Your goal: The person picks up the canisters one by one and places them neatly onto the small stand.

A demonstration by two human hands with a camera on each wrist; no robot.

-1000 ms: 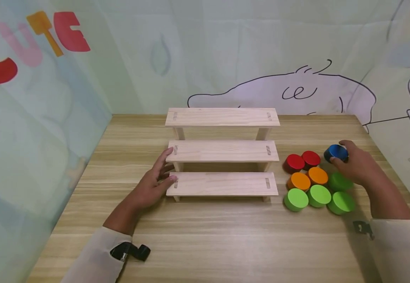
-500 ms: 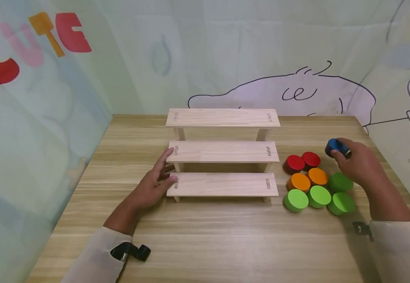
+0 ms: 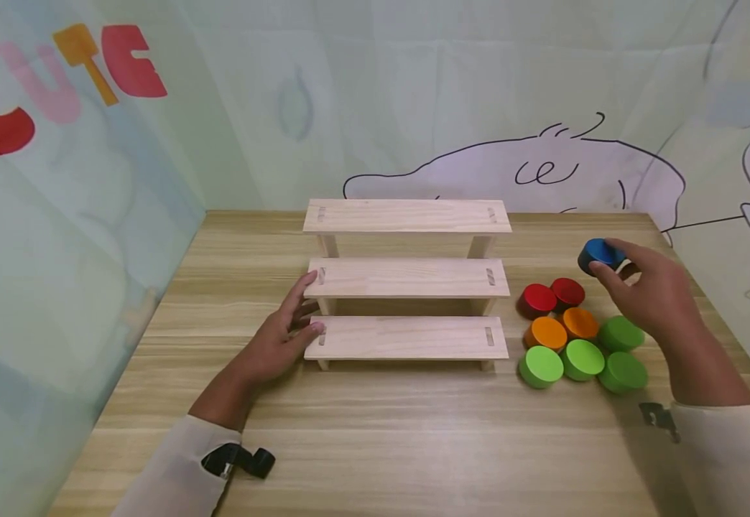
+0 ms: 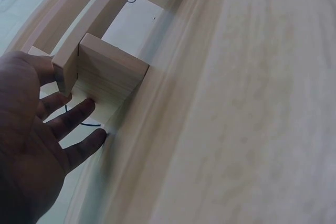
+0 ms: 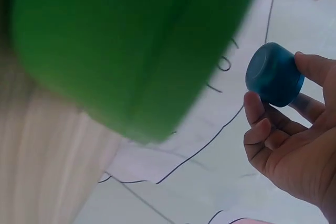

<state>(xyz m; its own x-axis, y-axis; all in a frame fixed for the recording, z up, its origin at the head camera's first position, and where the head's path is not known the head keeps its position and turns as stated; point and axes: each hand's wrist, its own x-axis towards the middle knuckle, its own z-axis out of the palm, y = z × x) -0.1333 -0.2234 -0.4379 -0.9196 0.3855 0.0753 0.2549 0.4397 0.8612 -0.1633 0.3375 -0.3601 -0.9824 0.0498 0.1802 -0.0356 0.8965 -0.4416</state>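
In the head view a pale wooden three-step stand (image 3: 407, 277) is at the middle of the table. My left hand (image 3: 276, 343) rests against its left end, thumb at the lowest step and forefinger at the middle one. From the left wrist, the other fingers (image 4: 73, 119) appear spread loosely by a leg under the step. My right hand (image 3: 659, 291) pinches a blue round block (image 3: 596, 255) between thumb and fingers, behind the coloured blocks. The right wrist view shows this blue block (image 5: 273, 74) raised off the table, its sides smooth and slightly tapered.
Right of the stand sit two red blocks (image 3: 538, 300), two orange blocks (image 3: 546, 333), two light green blocks (image 3: 541, 366) and two darker green blocks (image 3: 622, 371), close together. A printed cloth backdrop (image 3: 388, 100) rises behind the wood-grain table (image 3: 407, 445).
My right hand has lifted the blue block off its place behind the dark green ones and carried it back and slightly left. The left hand stays at the stand, which has not moved.
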